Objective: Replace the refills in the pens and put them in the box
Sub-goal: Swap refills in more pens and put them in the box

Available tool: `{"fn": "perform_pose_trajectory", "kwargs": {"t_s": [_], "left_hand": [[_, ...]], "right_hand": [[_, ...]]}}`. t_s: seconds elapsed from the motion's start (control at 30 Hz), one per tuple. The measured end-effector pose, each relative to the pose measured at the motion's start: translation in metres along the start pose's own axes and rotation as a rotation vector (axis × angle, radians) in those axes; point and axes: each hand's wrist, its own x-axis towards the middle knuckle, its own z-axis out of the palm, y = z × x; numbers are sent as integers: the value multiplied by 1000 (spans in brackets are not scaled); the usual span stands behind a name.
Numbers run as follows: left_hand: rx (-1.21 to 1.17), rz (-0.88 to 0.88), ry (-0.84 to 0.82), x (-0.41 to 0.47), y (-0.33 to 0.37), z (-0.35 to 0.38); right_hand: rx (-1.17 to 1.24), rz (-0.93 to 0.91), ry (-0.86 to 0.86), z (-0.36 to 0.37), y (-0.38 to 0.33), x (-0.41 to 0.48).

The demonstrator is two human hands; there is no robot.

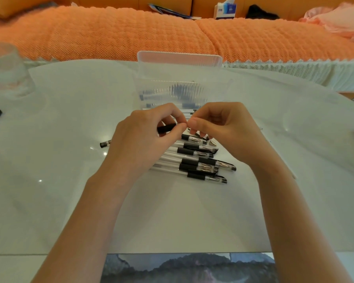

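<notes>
While left hand grips pen, right hand pinches its tip, hiding box front.

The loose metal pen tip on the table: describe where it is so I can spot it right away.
Start at the clear plastic box at the middle of the white table, then drop to the pile of capped pens in front of it. Just under the right hand, at the pile's upper right edge, lies the metal tip: a small bare cone, alone, attached to no barrel.
</notes>
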Motion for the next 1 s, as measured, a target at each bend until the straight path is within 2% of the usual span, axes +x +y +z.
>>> {"fn": "perform_pose_trajectory", "kwargs": {"t_s": [0.1,0.23,0.33,0.47,0.57,1.0], "left_hand": [[-18,-10,-3,1,0,2],[-112,-36,-8,2,-7,-3],[-123,-55,-2,2,-10,-6],[-108,-69,-9,1,-10,-4],[-96,-72,-27,1,-7,-4],[-78,-76,-58,0,-10,-7]], "right_hand": [[-6,-14,16,-3,1,-1],[-24,4,139,-19,4,-4],[-233,85,194,-36,12,-9],[-479,220,138,-42,25,-14],[-576,263,116,-42,29,-14],[-553,270,118,-41,31,-12]]}}
